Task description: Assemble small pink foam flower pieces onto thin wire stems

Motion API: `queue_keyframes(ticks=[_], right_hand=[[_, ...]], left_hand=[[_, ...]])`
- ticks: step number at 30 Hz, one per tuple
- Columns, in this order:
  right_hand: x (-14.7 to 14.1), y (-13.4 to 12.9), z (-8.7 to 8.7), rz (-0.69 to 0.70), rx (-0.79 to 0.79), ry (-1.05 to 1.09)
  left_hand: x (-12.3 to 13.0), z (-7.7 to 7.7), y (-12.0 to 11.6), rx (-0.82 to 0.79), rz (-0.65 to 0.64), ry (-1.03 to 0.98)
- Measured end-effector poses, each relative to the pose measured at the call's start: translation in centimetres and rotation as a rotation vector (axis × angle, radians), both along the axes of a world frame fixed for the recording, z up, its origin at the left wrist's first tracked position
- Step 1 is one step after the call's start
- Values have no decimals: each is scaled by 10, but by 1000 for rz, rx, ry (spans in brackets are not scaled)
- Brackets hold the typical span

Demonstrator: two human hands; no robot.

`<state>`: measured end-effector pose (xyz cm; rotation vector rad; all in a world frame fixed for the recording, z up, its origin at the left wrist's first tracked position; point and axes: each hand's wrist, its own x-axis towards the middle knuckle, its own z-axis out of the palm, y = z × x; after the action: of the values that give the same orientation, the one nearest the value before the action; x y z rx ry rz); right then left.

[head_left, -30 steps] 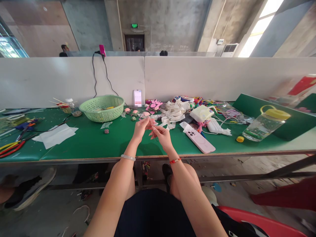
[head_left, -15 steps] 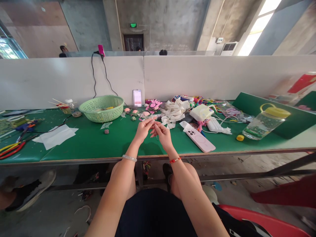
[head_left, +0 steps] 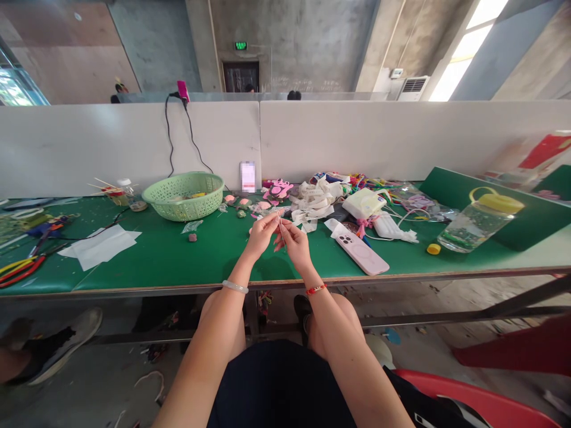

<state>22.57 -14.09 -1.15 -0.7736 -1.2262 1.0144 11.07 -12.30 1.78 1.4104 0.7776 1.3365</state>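
Slender metal pin [head_left: 280, 224] is pinched steadily, nearly upright, between the left hand [head_left: 261, 236] and right hand [head_left: 294, 245] fingertips above the green desk [head_left: 200, 261].

Nothing readable; green sign [head_left: 241, 46] over door [head_left: 240, 76], likely exit, glyphs too small.

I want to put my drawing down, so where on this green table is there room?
The biggest bare green patch lies between the white paper sheets and the left hand, in front of the green basket. A smaller one lies between the pink phone and the water jar. Behind the right hand, the white ribbon strips crowd the table.
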Motion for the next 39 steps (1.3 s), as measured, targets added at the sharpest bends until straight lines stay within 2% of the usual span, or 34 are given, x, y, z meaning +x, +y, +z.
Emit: queue_keyframes(ticks=[6,11,15,22,33,39], right_hand=[[1,-1,2,9,-8,9],[4,-3,6,56,-83,-27],[4,1,2,76,-57,-59],[6,9,-11,-116,7,-223],[10,3,-10,-330,180,-569],[9,1,-8,-341,183,-589]], left_hand=[[2,-2,2,30,13,3],[-1,-4,8,-4,45,-86],[-4,-4,9,-28,87,-157],[-3,-5,10,-13,104,-191],[3,-3,5,-61,188,-224],[3,-1,4,-42,194,-241]])
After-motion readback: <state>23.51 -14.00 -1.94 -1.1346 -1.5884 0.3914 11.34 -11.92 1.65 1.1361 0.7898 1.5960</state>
